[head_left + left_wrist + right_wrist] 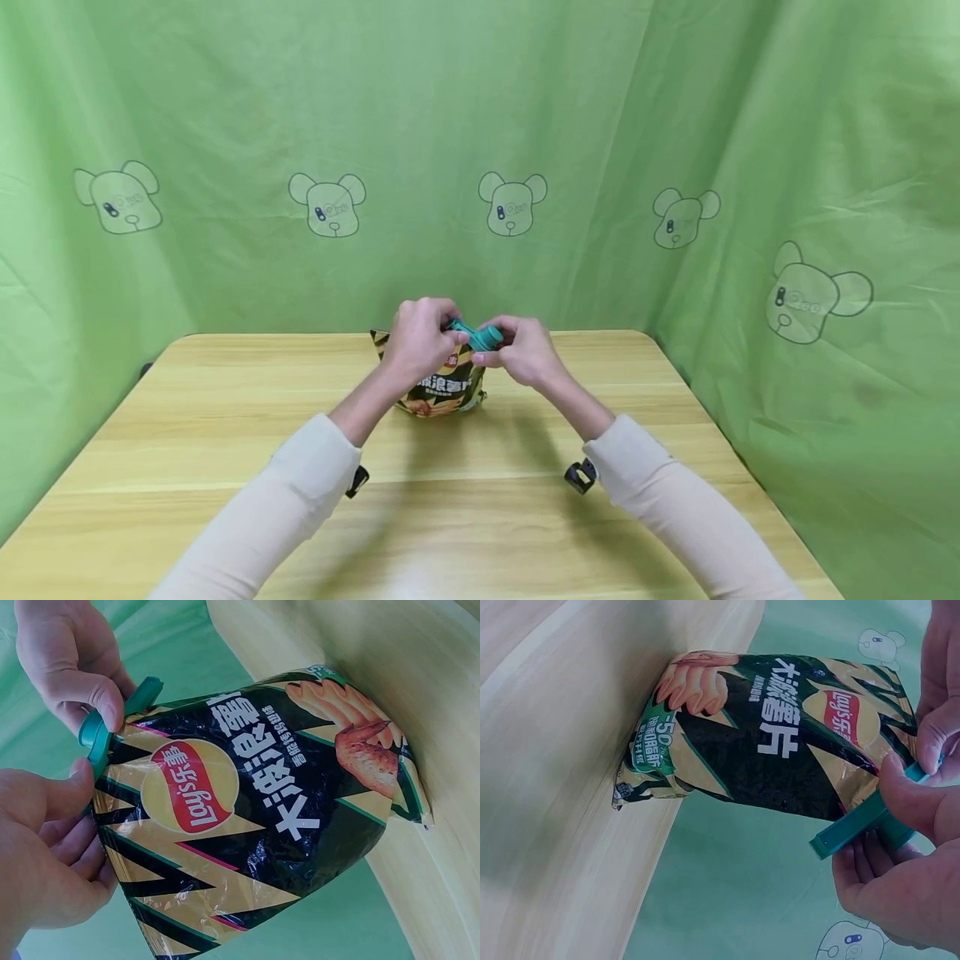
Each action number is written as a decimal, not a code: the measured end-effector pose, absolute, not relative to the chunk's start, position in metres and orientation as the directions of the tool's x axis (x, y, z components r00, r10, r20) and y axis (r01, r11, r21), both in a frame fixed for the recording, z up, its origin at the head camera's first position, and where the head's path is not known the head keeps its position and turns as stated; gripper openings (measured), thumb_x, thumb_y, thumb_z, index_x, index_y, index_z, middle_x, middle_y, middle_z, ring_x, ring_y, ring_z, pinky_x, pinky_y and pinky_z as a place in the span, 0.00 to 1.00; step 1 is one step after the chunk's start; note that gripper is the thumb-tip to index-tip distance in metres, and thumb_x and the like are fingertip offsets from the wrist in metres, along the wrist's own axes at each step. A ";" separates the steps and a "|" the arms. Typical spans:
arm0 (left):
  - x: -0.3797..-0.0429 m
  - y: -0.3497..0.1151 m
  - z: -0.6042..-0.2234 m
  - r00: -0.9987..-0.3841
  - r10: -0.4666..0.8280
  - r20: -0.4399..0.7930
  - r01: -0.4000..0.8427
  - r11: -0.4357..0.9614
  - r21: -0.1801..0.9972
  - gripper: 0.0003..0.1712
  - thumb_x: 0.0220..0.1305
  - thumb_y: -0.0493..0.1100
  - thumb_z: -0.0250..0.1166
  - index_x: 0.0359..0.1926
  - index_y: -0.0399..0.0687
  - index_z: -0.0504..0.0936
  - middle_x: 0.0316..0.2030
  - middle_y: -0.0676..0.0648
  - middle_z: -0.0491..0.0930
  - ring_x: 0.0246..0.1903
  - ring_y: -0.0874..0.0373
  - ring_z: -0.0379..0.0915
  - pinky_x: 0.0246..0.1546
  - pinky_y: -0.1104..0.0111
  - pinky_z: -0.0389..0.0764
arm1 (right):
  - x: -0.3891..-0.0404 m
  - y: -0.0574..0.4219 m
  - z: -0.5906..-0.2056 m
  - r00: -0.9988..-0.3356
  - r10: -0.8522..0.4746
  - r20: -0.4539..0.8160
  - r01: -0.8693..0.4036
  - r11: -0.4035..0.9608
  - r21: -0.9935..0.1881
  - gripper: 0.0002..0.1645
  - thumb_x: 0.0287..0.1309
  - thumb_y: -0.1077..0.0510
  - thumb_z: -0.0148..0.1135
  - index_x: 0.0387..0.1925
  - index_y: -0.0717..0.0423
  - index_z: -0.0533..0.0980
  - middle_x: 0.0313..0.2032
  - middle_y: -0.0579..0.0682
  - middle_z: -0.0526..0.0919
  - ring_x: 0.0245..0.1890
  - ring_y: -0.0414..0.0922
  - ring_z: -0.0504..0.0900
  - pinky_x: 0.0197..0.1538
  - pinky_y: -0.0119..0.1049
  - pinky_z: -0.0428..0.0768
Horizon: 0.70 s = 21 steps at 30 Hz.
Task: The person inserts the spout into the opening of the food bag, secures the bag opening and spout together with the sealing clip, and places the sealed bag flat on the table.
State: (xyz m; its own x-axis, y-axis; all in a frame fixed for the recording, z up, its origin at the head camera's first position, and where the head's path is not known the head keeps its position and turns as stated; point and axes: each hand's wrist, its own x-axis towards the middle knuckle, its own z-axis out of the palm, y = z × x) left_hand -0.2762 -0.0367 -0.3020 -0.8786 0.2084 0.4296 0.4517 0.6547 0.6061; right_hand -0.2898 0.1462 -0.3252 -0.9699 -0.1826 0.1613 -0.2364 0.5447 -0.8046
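Note:
A black and gold Lay's chip bag (442, 383) stands on the table, its printed front toward me. At its top edge is a teal bag clip (855, 825) with a round cap-like spout (489, 337). My right hand (525, 350) grips the clip by the spout between thumb and fingers. My left hand (422, 337) pinches the bag's top edge close to the clip's other end, its thumb near the clip in the left wrist view. Part of the clip is hidden by the fingers, so I cannot tell whether its arms are closed over the bag.
The light wooden table (262, 442) extends around the bag on all sides. A green curtain (420, 100) printed with bear heads hangs behind and beside it. Black bands with small devices (580, 477) hang under both sleeves.

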 end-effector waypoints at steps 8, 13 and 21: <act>-0.276 -0.037 -0.300 -0.879 0.207 0.429 0.450 0.657 0.605 0.05 0.59 0.36 0.75 0.36 0.40 0.87 0.28 0.45 0.86 0.23 0.57 0.78 0.23 0.73 0.81 | -0.291 0.142 -0.324 -0.975 -0.162 0.152 -0.218 0.567 -0.795 0.20 0.49 0.60 0.80 0.45 0.55 0.84 0.37 0.53 0.88 0.35 0.46 0.83 0.37 0.32 0.81; -0.276 -0.037 -0.301 -0.882 0.206 0.423 0.445 0.656 0.610 0.05 0.59 0.35 0.75 0.36 0.40 0.87 0.28 0.45 0.86 0.23 0.57 0.78 0.23 0.73 0.81 | -0.291 0.141 -0.323 -0.979 -0.156 0.130 -0.197 0.571 -0.797 0.19 0.48 0.60 0.81 0.43 0.55 0.84 0.35 0.52 0.88 0.35 0.46 0.83 0.37 0.33 0.80; -0.275 -0.037 -0.302 -0.883 0.202 0.424 0.443 0.658 0.609 0.04 0.59 0.35 0.75 0.35 0.41 0.87 0.27 0.46 0.85 0.22 0.57 0.77 0.21 0.73 0.79 | -0.290 0.140 -0.322 -0.980 -0.144 0.137 -0.196 0.582 -0.789 0.17 0.47 0.58 0.81 0.41 0.54 0.85 0.34 0.51 0.88 0.34 0.46 0.81 0.36 0.33 0.78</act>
State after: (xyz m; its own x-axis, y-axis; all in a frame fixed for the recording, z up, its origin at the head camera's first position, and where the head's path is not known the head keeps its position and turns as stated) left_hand -0.2749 -0.0375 -0.3015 -0.8829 0.2021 0.4238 0.4428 0.6585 0.6086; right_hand -0.2897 0.1401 -0.3221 -0.9801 -0.1435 0.1372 -0.1957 0.5819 -0.7894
